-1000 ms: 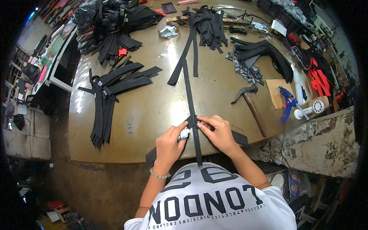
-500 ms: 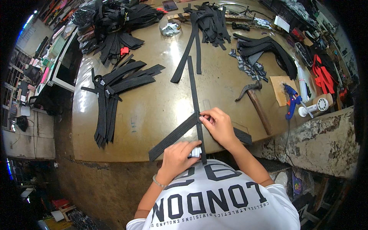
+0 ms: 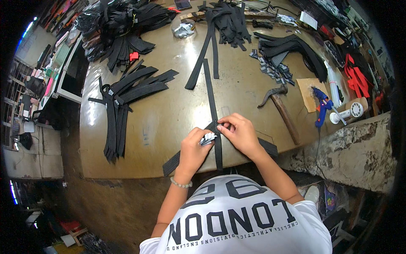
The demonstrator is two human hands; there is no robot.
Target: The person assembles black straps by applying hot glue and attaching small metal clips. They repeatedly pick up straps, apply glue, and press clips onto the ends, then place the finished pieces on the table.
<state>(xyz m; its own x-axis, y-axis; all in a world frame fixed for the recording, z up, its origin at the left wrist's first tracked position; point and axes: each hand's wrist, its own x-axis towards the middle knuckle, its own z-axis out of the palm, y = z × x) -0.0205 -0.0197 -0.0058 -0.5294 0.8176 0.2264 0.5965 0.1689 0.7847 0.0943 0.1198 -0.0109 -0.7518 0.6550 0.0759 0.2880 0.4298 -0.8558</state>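
My left hand [image 3: 194, 151] is closed on a small bunch of folded white labels [image 3: 207, 139], close to where two black straps cross. A narrow black strap [image 3: 210, 91] runs lengthwise toward me, its near end at the table edge. Across it lies a wide ribbed black strap [image 3: 171, 164], angled down on both sides; its right end passes beneath my right forearm. My right hand [image 3: 240, 134] pinches the straps at their crossing with thumb and forefinger. Whether a label is between those fingertips is hidden.
Right of my hands lies a hammer [image 3: 284, 116], then a blue glue gun [image 3: 322, 112] by a white spool [image 3: 349, 113]. Small grey-and-white labels [image 3: 275, 70] are scattered near more straps [image 3: 300, 51]. Strap bundles [image 3: 116, 122] lie left, and a clear tub [image 3: 184, 29] stands far back.
My left hand has moved up and away from me, bringing the white labels near the strap crossing. My right hand stays at the crossing, with only a slight shift.
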